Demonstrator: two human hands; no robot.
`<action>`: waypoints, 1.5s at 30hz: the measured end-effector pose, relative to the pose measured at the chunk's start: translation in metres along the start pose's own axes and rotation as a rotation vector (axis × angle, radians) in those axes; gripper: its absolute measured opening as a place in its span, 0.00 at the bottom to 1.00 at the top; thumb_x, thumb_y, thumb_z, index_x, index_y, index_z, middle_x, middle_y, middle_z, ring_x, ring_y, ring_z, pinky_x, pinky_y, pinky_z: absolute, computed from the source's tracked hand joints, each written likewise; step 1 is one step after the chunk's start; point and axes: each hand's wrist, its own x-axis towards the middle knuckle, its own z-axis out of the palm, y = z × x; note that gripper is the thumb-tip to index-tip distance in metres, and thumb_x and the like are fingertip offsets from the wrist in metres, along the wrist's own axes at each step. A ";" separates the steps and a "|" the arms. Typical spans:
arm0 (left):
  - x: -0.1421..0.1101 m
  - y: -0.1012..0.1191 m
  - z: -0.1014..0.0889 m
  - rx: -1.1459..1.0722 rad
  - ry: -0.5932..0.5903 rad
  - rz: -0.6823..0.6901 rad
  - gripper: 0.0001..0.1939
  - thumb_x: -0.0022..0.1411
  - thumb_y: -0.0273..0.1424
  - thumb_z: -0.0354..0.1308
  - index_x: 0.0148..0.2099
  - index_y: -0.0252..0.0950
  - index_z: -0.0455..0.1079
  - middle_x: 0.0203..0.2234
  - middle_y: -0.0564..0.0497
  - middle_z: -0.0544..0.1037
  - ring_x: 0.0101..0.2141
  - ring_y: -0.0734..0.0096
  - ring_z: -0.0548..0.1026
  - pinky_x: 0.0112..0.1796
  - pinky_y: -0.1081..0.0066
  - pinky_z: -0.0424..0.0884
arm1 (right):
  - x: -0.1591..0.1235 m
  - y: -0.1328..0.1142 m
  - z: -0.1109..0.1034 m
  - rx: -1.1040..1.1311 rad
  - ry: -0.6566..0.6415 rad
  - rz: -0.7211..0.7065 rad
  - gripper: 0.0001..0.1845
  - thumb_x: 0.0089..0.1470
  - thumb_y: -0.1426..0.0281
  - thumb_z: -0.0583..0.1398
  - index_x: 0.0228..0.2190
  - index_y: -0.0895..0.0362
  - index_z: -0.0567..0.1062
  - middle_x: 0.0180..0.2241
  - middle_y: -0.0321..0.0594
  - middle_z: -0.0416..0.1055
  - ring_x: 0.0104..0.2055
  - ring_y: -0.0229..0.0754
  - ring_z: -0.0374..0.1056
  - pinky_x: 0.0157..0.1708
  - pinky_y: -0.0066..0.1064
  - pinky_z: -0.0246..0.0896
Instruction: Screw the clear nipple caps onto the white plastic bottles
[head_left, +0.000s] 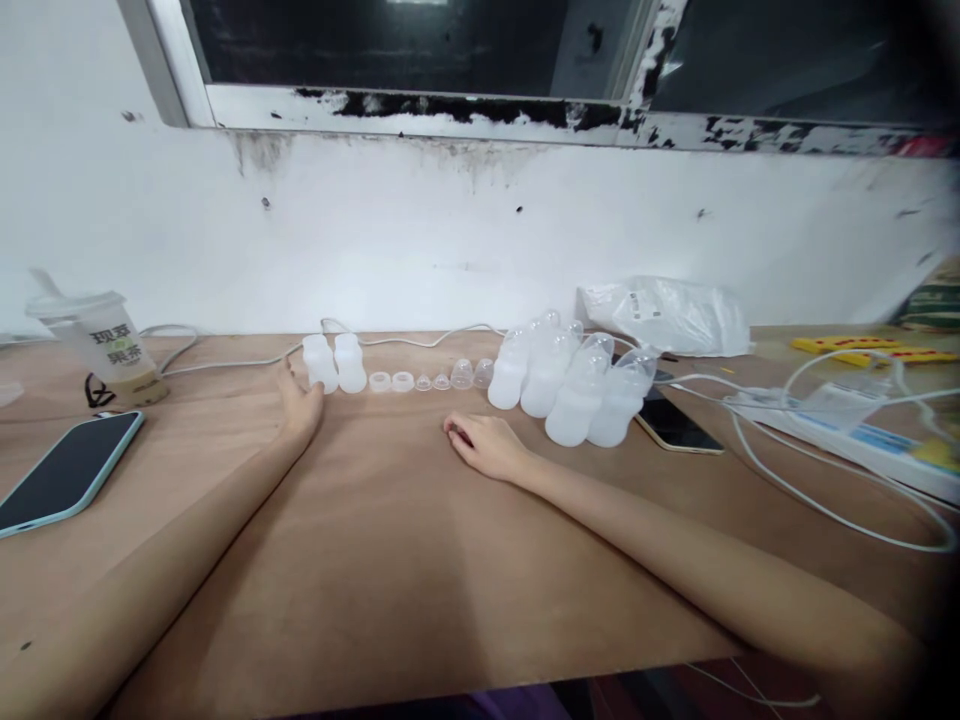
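Observation:
At the left end of a row along the back of the table, my left hand (301, 408) is beside a white, capless baby bottle body (320, 363). Its thumb is at the bottle's base and its fingers are apart to the left. A second bottle body (350, 363) stands next to it. Rightward come two white collar rings (391, 382), two clear nipples (433, 382) and two clear dome caps (472, 374). Loosely curled, my right hand (487, 445) rests on the table in front of the caps, with nothing visible in it. Several capped baby bottles (577, 400) stand to its right.
A drink cup (112, 345) and a phone (67, 470) are at the left. Behind the capped bottles lies a plastic bag (671, 315). Another phone (679, 422), a power strip (847, 425) and loose white cables (757, 480) occupy the right side. A wall (420, 240) bounds the back.

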 end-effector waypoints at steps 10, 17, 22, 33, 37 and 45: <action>0.003 0.002 0.005 -0.144 -0.030 -0.122 0.32 0.45 0.23 0.49 0.54 0.33 0.47 0.47 0.40 0.63 0.48 0.62 0.64 0.44 0.63 0.66 | 0.003 0.000 0.000 0.015 0.020 -0.007 0.09 0.52 0.72 0.48 0.34 0.55 0.66 0.32 0.36 0.70 0.33 0.37 0.65 0.30 0.26 0.49; 0.003 0.004 0.005 -0.199 -0.045 -0.145 0.33 0.44 0.23 0.51 0.54 0.32 0.48 0.48 0.39 0.61 0.47 0.61 0.64 0.41 0.65 0.68 | 0.002 -0.002 0.002 -0.044 -0.016 -0.015 0.10 0.53 0.71 0.47 0.36 0.56 0.65 0.33 0.38 0.69 0.33 0.38 0.64 0.30 0.27 0.52; 0.002 0.003 0.006 -0.220 -0.047 -0.133 0.34 0.43 0.22 0.52 0.55 0.32 0.48 0.48 0.40 0.61 0.47 0.62 0.64 0.41 0.66 0.68 | 0.007 0.001 -0.019 -0.353 0.167 -0.041 0.17 0.52 0.74 0.46 0.44 0.63 0.63 0.46 0.53 0.60 0.48 0.50 0.54 0.39 0.35 0.53; -0.002 0.010 -0.001 -0.095 0.060 -0.102 0.33 0.44 0.24 0.53 0.54 0.31 0.49 0.49 0.39 0.58 0.49 0.57 0.59 0.46 0.58 0.61 | 0.048 0.030 -0.075 -0.540 0.329 0.464 0.15 0.51 0.69 0.51 0.37 0.69 0.65 0.36 0.56 0.63 0.40 0.52 0.60 0.35 0.38 0.54; -0.014 0.046 -0.015 -0.014 0.193 0.276 0.30 0.47 0.24 0.51 0.54 0.31 0.48 0.52 0.38 0.52 0.54 0.58 0.51 0.50 0.58 0.55 | 0.043 0.009 -0.077 -0.493 0.290 0.423 0.15 0.52 0.68 0.51 0.38 0.67 0.64 0.38 0.55 0.61 0.37 0.50 0.62 0.29 0.33 0.56; -0.072 0.136 -0.021 0.215 -0.392 0.755 0.22 0.54 0.35 0.49 0.50 0.32 0.54 0.43 0.42 0.67 0.44 0.61 0.65 0.43 0.63 0.62 | 0.005 -0.044 -0.041 0.280 0.338 -0.033 0.12 0.53 0.63 0.50 0.36 0.59 0.63 0.37 0.42 0.62 0.38 0.39 0.61 0.38 0.32 0.57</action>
